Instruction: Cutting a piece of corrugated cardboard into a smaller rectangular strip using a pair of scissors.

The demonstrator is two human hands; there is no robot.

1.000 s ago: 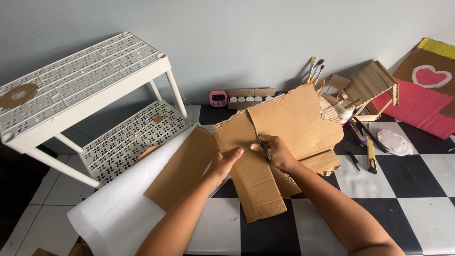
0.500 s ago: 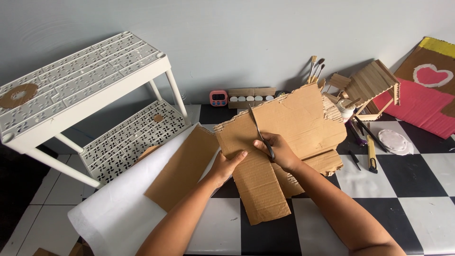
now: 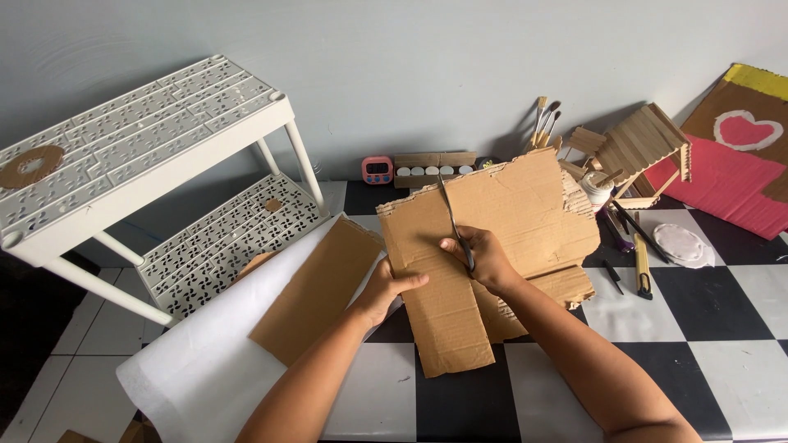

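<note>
A large torn sheet of brown corrugated cardboard (image 3: 517,213) is raised above the checkered floor. My left hand (image 3: 387,289) grips its lower left edge, thumb on top. My right hand (image 3: 483,256) holds a pair of scissors (image 3: 454,220) whose blades point up and away along the sheet's middle, near its top edge. A narrower strip of the same cardboard (image 3: 450,328) hangs toward me between my hands. A second cardboard piece (image 3: 548,297) lies under the sheet at the right.
A flat brown cardboard panel (image 3: 316,287) rests on a white paper sheet (image 3: 205,361) at the left. A white plastic two-tier rack (image 3: 139,156) stands far left. Brushes (image 3: 542,119), a stick house (image 3: 640,143), a utility knife (image 3: 642,275) and a red heart board (image 3: 739,164) lie at the right.
The scissors have advanced up the sheet toward its far edge, and the cardboard has shifted slightly. My left hand keeps its grip on the lower left edge.
</note>
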